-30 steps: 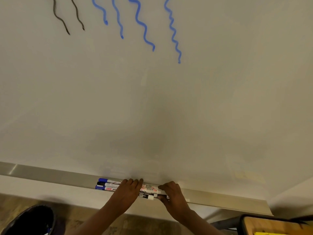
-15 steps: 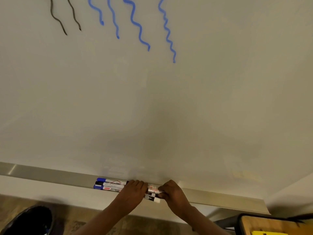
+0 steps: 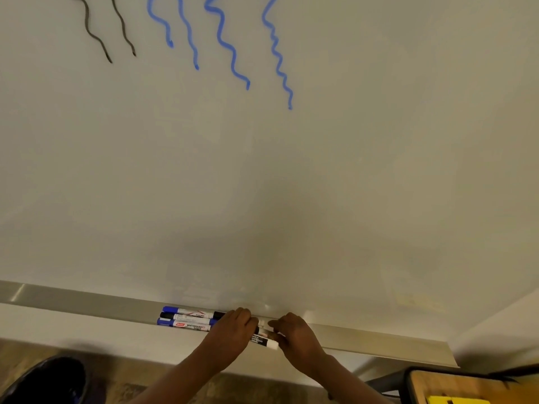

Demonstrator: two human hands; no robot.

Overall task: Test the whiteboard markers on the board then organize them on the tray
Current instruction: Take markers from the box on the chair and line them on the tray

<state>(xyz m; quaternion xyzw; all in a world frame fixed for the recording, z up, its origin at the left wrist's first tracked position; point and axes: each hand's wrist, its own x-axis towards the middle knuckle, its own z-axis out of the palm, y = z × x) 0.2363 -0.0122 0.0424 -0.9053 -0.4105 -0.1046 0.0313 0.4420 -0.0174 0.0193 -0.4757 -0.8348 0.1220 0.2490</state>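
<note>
A: Markers (image 3: 186, 317), status?

B: Testing looks done: two dark squiggles (image 3: 96, 33) and four blue squiggles (image 3: 230, 51) on the board (image 3: 291, 185). Three markers lie side by side on the tray (image 3: 73, 301); more lie between the hands.

A: Hands?

B: Left hand (image 3: 233, 330) rests fingers-down over the marker ends, can't tell if it grips any. Right hand (image 3: 294, 335) pinches the white end of a black-labelled marker (image 3: 264, 342) at the tray's front edge.

A: Left to do?

B: Probably just lining that one up with the others.

A: Readable text?

B: "WHITEBOARD" on the front marker, plus a red logo, unreadable. Other labels blurred.
</note>
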